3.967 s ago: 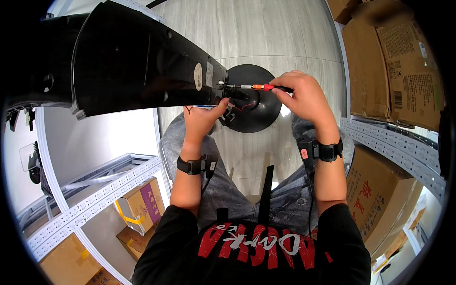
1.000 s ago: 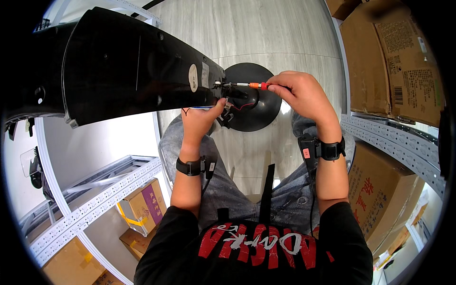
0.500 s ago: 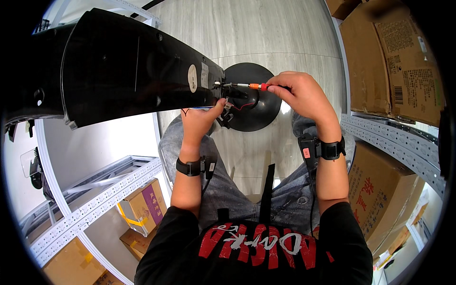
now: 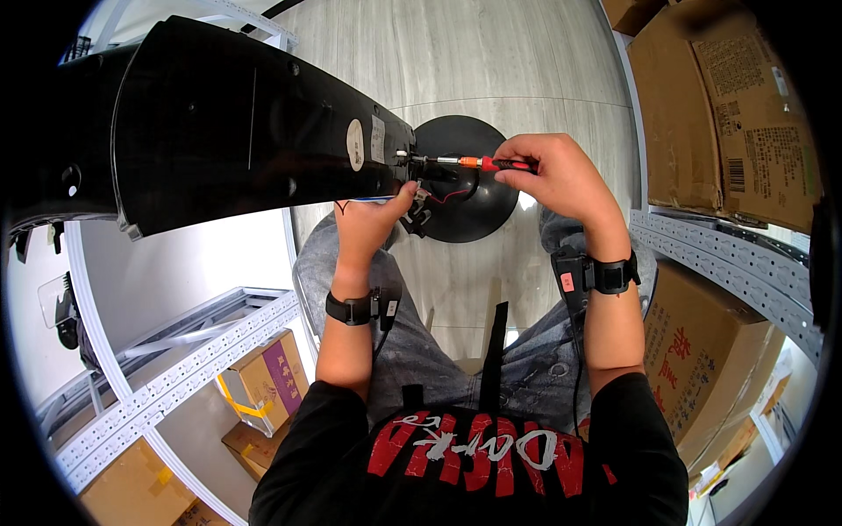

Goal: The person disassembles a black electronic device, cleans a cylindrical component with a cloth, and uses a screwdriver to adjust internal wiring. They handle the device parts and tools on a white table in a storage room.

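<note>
A long, black, glossy plastic housing (image 4: 228,131) reaches in from the left, with an oval sticker and a pale label near its right end. My left hand (image 4: 367,230) grips the lower edge of that end, thumb up and the other fingers hidden behind it. Between finger and thumb, my right hand (image 4: 554,174) pinches the red and black handle of a screwdriver (image 4: 491,163). Its shaft points left into the fittings at the housing's end; the tip is too small to make out. A thin red wire (image 4: 447,196) hangs beside my left thumb.
A round black base (image 4: 478,215) stands on the grey floor under the tool. Metal shelving (image 4: 175,386) with cardboard boxes flanks me on the left. To the right are another metal shelf (image 4: 728,250) and large cartons (image 4: 675,114). Both wrists carry black strapped devices.
My right hand's fingers have shifted on the screwdriver, so more of its red and black handle shows. My left hand and the housing have stayed nearly still.
</note>
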Motion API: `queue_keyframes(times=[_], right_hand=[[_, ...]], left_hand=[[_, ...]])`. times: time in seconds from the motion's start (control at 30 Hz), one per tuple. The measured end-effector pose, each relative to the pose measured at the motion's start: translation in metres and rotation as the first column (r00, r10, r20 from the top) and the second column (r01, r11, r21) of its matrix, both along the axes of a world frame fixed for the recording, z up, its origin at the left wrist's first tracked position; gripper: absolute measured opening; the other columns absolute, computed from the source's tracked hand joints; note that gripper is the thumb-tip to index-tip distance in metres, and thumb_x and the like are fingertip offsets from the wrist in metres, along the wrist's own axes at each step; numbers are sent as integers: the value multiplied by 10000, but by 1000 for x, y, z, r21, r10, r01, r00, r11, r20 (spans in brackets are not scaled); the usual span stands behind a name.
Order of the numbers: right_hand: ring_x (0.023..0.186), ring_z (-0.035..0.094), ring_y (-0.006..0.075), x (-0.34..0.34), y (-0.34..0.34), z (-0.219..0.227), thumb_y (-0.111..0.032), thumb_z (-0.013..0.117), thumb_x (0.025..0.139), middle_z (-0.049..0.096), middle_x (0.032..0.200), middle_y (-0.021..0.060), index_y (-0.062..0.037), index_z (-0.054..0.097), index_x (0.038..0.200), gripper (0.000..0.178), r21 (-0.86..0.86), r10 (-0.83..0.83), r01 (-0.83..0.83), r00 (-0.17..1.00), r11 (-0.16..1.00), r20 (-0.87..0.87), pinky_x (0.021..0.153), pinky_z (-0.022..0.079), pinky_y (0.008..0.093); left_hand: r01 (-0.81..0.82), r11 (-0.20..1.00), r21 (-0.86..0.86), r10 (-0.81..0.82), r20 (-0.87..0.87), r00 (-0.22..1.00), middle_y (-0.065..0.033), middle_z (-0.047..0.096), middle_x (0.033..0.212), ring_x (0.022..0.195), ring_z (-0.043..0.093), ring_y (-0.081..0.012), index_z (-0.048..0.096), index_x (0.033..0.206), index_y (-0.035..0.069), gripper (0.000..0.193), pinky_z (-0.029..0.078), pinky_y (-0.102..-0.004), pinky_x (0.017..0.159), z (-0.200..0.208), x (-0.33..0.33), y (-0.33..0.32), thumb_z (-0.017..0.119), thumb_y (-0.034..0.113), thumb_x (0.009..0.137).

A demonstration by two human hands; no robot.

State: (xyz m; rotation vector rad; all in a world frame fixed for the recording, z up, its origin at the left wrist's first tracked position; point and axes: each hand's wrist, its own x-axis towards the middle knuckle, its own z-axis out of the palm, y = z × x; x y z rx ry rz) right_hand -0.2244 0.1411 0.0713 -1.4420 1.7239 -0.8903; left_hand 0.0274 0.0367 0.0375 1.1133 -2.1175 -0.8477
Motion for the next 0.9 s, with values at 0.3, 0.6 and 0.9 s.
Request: queue_keyframes(times=[0.3, 0.6, 0.9], right_hand=[[684, 607, 313, 1, 0, -3, -234, 663, 825, 642, 736, 134, -50, 693, 908, 203, -90, -17, 5, 992, 996, -125, 623, 472, 379], [676, 603, 306, 1, -1, -3, -243, 651, 834, 641, 744, 128, -51, 690, 905, 208, 9, 29, -28, 995, 1000, -91, 617, 466, 373], [666, 601, 301, 0, 0, -3, -222, 691, 789, 644, 734, 121, -62, 693, 922, 208, -66, 9, -14, 997, 998, -75, 607, 459, 371]], left_hand=[[8, 996, 86, -9, 9, 1000, -26, 676, 750, 652, 609, -121, 681, 854, 11, 228, 489, -268, 635, 3, 2, 0, 783, 178, 738], [33, 999, 39, -35, 41, 999, -27, 687, 768, 672, 610, -91, 691, 920, 0, 257, 491, -253, 642, -1, 5, -2, 779, 179, 758], [-7, 997, 80, 6, 7, 1000, -31, 681, 711, 628, 633, -144, 682, 786, 19, 204, 499, -279, 630, 6, -1, 1, 794, 172, 710]])
